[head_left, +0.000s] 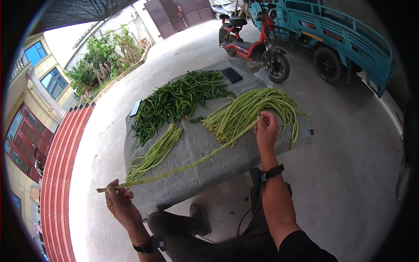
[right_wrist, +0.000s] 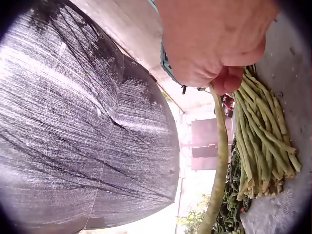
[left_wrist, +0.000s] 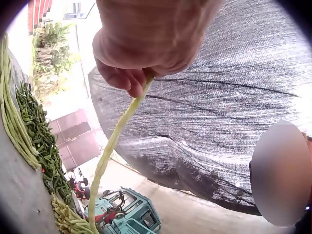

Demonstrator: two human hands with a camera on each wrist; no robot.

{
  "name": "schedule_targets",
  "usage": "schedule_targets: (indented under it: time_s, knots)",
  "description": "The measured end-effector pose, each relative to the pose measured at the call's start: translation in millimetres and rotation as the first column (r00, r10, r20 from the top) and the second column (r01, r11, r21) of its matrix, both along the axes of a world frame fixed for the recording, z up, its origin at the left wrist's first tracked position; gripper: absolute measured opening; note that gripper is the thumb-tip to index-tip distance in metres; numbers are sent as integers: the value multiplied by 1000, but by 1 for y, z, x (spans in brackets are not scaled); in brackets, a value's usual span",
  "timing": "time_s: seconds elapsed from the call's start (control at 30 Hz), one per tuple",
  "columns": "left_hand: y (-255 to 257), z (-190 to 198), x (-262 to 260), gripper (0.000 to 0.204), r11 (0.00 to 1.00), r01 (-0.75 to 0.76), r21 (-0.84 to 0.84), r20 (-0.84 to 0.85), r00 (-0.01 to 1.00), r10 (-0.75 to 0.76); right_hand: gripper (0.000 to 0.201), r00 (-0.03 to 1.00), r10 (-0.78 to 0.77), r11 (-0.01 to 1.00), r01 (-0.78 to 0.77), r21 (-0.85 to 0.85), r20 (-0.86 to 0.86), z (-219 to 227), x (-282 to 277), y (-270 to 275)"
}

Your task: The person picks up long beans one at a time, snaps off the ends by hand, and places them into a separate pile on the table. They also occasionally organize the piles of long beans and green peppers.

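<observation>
One long green bean [head_left: 187, 167] [left_wrist: 111, 141] [right_wrist: 220, 161] stretches between the two hands over the grey cloth. The left hand [head_left: 122, 204] [left_wrist: 151, 39] pinches one end at the cloth's left front corner. At the right, the right hand [head_left: 267, 131] [right_wrist: 217, 44] pinches the other end, above the large pile of long beans [head_left: 248, 111] [right_wrist: 261, 136]. A smaller bundle of long beans [head_left: 155, 153] [left_wrist: 14, 117] lies on the left of the cloth, partly beyond the left hand.
Green peppers [head_left: 179, 98] are heaped at the back of the grey cloth [head_left: 192, 183]. Two phones, one dark [head_left: 231, 75] and one pale-screened [head_left: 135, 108], lie at its edges. Behind stand a red scooter [head_left: 244, 46] and a blue cargo tricycle [head_left: 340, 35].
</observation>
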State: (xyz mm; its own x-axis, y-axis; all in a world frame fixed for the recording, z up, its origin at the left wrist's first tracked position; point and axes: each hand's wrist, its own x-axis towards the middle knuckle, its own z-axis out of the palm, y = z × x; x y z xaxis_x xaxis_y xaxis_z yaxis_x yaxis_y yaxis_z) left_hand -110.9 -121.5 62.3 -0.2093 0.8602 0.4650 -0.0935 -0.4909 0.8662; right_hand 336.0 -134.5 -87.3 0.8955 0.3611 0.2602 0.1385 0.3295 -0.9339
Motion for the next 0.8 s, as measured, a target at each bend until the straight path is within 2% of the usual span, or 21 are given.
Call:
schedule_targets:
  time_s: [0.07, 0.17, 0.27, 0.37, 0.5, 0.6, 0.7, 0.8]
  knots:
    - [-2, 2, 1, 38, 999, -34, 0, -38, 999, 34, 19, 1000, -3, 1000, 3, -27, 12, -1, 0, 1]
    - [-2, 3, 2, 37, 1000, -13, 17, 3, 1000, 13, 23, 1000, -8, 997, 10, -72, 25, -6, 2, 3]
    - [-2, 5, 0, 49, 999, 0, -34, -56, 998, -2, 30, 999, -39, 992, 43, -115, 38, -7, 1, 3]
    - [-9, 14, 11, 50, 993, 61, -97, -139, 987, -74, 37, 992, -90, 984, 102, -145, 85, -13, 4, 7]
    - [-4, 8, 9, 39, 974, 191, -126, -117, 972, -205, 38, 985, -118, 980, 136, -145, 128, -19, 6, 9]
    - [-6, 9, 17, 37, 982, 144, -126, -92, 984, -156, 38, 982, -90, 979, 117, -165, 167, -24, 10, 11]
    - [-1, 6, 7, 36, 981, 163, -106, -114, 978, -175, 38, 975, -98, 974, 135, -184, 202, -21, 10, 8]
    - [-1, 7, 4, 35, 981, 176, -87, -117, 976, -185, 42, 917, -191, 949, 264, -172, 351, -11, 7, 4]
